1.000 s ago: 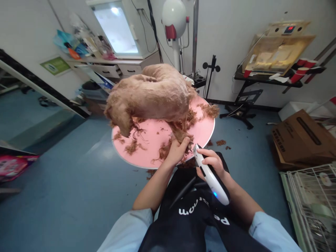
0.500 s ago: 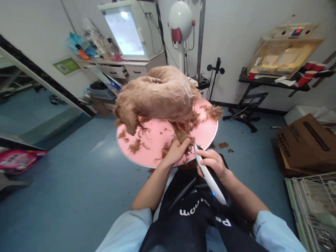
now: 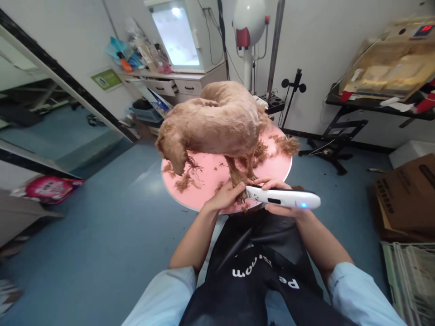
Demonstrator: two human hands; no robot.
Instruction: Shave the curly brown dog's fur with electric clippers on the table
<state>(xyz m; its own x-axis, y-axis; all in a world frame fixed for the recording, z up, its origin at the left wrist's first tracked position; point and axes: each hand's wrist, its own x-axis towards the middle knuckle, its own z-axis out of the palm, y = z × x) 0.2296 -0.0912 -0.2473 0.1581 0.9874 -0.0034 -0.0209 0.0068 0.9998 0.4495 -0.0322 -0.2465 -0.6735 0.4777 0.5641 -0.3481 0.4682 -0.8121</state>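
Note:
A brown dog (image 3: 214, 124) stands on a round pink table (image 3: 275, 158), head hanging over the left edge. Clumps of cut brown fur (image 3: 185, 182) lie around it. My left hand (image 3: 224, 197) is closed around the dog's hind paw near the table's front edge. My right hand (image 3: 278, 197) grips a white electric clipper (image 3: 283, 198), held level with its head against that paw and a blue light glowing near its rear end.
A white stand dryer (image 3: 249, 27) and a metal pole (image 3: 273, 50) rise behind the table. White drawers (image 3: 173, 86) stand at the back left, a black stand (image 3: 343, 131) and cardboard box (image 3: 404, 194) to the right, a wire cage (image 3: 413, 276) at lower right.
The clipper has swung from pointing up along my forearm to lying level, head at the paw. My view has shifted, so the dog and table sit further right. My left hand still holds the paw.

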